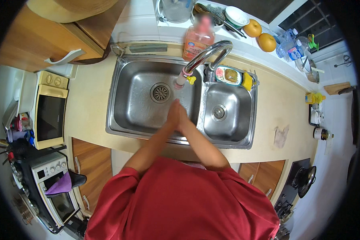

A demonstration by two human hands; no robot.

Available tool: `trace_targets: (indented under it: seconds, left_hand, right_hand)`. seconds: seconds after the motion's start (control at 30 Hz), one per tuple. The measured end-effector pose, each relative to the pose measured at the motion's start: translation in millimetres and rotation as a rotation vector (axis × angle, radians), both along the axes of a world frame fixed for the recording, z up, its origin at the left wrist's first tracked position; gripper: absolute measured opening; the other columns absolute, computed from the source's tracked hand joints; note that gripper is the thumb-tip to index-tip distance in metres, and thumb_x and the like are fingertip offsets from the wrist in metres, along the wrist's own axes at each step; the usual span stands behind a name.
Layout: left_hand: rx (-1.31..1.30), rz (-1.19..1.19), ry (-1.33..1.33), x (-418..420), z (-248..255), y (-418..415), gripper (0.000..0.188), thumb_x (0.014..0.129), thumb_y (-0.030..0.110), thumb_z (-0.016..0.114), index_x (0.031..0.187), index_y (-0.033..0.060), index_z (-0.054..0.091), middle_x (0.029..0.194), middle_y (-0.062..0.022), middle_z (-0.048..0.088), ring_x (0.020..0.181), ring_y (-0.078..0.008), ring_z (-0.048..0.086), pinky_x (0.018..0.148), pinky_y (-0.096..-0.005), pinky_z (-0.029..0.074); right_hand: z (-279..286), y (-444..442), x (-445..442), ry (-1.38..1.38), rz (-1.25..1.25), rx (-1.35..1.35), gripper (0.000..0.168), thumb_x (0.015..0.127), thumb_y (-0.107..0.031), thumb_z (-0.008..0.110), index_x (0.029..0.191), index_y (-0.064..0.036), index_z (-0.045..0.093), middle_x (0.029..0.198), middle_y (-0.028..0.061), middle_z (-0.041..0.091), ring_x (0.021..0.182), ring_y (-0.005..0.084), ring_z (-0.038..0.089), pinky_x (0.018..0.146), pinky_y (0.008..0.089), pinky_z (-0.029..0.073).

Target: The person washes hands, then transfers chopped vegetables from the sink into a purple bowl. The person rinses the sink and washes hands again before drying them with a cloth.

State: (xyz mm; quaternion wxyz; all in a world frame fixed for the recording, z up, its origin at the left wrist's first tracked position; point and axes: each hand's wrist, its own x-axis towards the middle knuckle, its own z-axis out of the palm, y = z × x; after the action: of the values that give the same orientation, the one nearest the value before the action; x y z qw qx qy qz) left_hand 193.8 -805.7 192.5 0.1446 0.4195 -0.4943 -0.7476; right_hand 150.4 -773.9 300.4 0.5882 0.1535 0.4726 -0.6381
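Note:
Palm against palm, my left hand (172, 115) and my right hand (182, 116) meet over the near right part of the large stainless steel basin (132, 111). Their fingertips point away from me, just short of the spout. Nothing shows between them, though the palms are hidden. Above the basin curves a chrome faucet (210, 53), its end fitted with a clear nozzle (180, 80) that has a yellow lever (191, 80). Whether water is running cannot be made out. A round drain strainer (160, 93) lies to the left of my fingertips.
A pump bottle of pink liquid (195, 43) stands behind the basin. Beside the faucet are a soap dish (228, 75) and a yellow sponge (247, 81), above the smaller basin (234, 126). A cloth (281, 136) lies on the right counter; a microwave (51, 115) stands left.

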Motion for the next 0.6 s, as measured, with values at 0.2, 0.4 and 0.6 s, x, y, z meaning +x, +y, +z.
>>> trace_targets:
  seconds: [0.2,0.4,0.6]
  left_hand:
    - [-0.130,0.264,0.000,9.3,-5.3,-13.7,0.036,0.095,0.034,0.040,0.110,0.0017,0.046,0.105,-0.0087,0.052,0.094,-0.0167,0.047,0.084,-0.0326,0.039]
    - [0.063,0.577,0.325,-7.2,54.3,19.0,0.053,0.096,0.030,0.039,0.137,-0.0009,0.026,0.130,-0.0148,0.041,0.114,-0.0193,0.045,0.095,-0.0276,0.036]
    - [0.080,0.524,0.216,7.6,36.4,7.6,0.043,0.096,0.032,0.039,0.123,-0.0004,0.042,0.118,-0.0125,0.050,0.106,-0.0182,0.050,0.089,-0.0285,0.040]
  right_hand:
    - [-38.6,-1.9,14.0,-0.079,-0.034,-0.067,0.039,0.093,-0.036,0.045,0.117,-0.006,0.051,0.111,0.0076,0.057,0.103,0.0197,0.053,0.087,0.0348,0.044]
    - [-73.7,-5.8,-23.7,-0.160,-0.252,-0.229,0.020,0.085,-0.004,0.056,0.099,0.010,0.054,0.095,0.0186,0.063,0.087,0.0225,0.062,0.078,0.0275,0.054]
    - [-74.5,-3.9,-21.4,-0.185,-0.328,-0.169,0.017,0.082,0.002,0.056,0.096,0.011,0.054,0.096,0.0213,0.062,0.084,0.0252,0.063,0.077,0.0280,0.055]
